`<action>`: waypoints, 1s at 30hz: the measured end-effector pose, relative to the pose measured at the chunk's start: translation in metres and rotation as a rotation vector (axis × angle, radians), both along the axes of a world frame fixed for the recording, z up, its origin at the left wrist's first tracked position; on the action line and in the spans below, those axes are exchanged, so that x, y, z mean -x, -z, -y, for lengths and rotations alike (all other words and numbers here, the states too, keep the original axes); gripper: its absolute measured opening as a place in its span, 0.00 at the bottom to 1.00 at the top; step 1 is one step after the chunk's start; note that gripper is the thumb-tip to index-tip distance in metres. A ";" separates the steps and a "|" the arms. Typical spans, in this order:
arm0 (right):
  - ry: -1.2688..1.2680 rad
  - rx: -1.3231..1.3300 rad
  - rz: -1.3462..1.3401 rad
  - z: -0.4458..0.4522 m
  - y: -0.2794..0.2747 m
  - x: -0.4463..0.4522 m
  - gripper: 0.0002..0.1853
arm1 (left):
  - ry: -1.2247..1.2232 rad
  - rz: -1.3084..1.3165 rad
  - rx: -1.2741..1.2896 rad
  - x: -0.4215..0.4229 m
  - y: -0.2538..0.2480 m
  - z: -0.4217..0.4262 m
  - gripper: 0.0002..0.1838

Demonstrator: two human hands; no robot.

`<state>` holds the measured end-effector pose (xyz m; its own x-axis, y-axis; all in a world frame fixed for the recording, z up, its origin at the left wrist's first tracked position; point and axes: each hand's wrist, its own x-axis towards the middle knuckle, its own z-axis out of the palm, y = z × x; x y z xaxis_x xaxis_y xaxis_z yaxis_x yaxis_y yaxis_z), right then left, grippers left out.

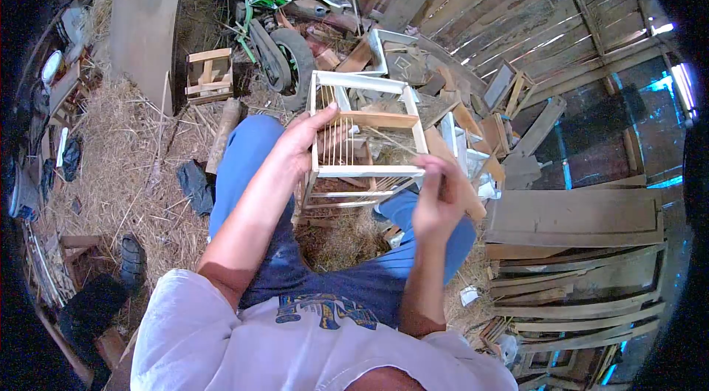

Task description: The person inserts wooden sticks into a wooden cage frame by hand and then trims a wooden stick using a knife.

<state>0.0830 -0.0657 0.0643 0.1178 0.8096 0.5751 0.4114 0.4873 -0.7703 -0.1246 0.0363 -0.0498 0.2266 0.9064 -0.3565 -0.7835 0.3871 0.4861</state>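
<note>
A small box-shaped wooden frame (369, 170) of light strips, like a cage, is held up in front of my knees. Several thin rods (341, 147) run side by side across the left part of its open top side. A wider wooden crossbar (380, 119) spans the middle. My left hand (303, 141) grips the frame's left side, thumb over the edge by the rods, some fingers behind them. At the right corner my right hand (437, 195) is closed, slightly blurred, around the end of a thin wooden stick (394, 142) that slants across the opening.
Straw and wood scraps cover the floor (125, 191). A green-and-white motorbike (277, 29) stands ahead, beside a tall board (148, 22). A small wooden crate (210, 75) sits ahead left. Stacked wooden panels (576, 217) lie at the right, by the plank wall (502, 7).
</note>
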 end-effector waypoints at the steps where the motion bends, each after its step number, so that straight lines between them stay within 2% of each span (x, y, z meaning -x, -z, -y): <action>1: 0.004 0.102 -0.013 0.006 -0.003 0.009 0.06 | 0.008 0.004 -0.026 0.000 -0.006 0.003 0.20; 5: 0.048 0.054 -0.026 0.008 -0.002 0.003 0.07 | 0.005 -0.027 -0.094 0.003 -0.029 0.013 0.18; 12: 0.082 -0.071 -0.048 0.004 -0.033 -0.021 0.11 | -0.058 -0.136 -0.252 -0.012 -0.050 0.033 0.16; 14: 0.058 -0.087 -0.113 0.006 -0.042 -0.022 0.12 | -0.064 -0.403 -0.441 -0.011 -0.056 0.037 0.17; 15: 0.029 -0.092 -0.162 0.007 -0.046 -0.024 0.12 | -0.110 -0.345 -0.557 -0.014 -0.056 0.038 0.20; 16: 0.000 -0.098 -0.212 0.008 -0.050 -0.026 0.12 | -0.103 -0.351 -0.566 -0.017 -0.057 0.039 0.20; 18: -0.007 -0.114 -0.195 0.010 -0.058 -0.027 0.11 | -0.265 -0.657 -0.800 -0.022 -0.067 0.036 0.21; 22: -0.088 -0.065 -0.149 0.001 -0.060 -0.035 0.08 | -0.295 -1.057 -0.699 -0.026 -0.081 0.020 0.16; 24: -0.064 -0.052 -0.116 -0.009 -0.062 -0.040 0.07 | -0.269 -1.144 -0.675 -0.029 -0.093 0.013 0.14; 26: -0.081 -0.008 -0.087 -0.024 -0.067 -0.041 0.07 | -0.543 -1.088 -0.797 -0.031 -0.099 -0.001 0.15; 27: -0.070 -0.025 -0.082 -0.035 -0.069 -0.043 0.07 | -0.574 -1.075 -0.793 -0.029 -0.113 -0.004 0.16; 28: -0.069 -0.027 -0.099 -0.047 -0.072 -0.042 0.07 | -0.523 -0.936 -0.672 -0.027 -0.124 -0.007 0.15; 30: -0.131 -0.100 -0.139 -0.068 -0.083 -0.036 0.07 | -0.766 -1.111 -0.864 -0.020 -0.117 -0.036 0.14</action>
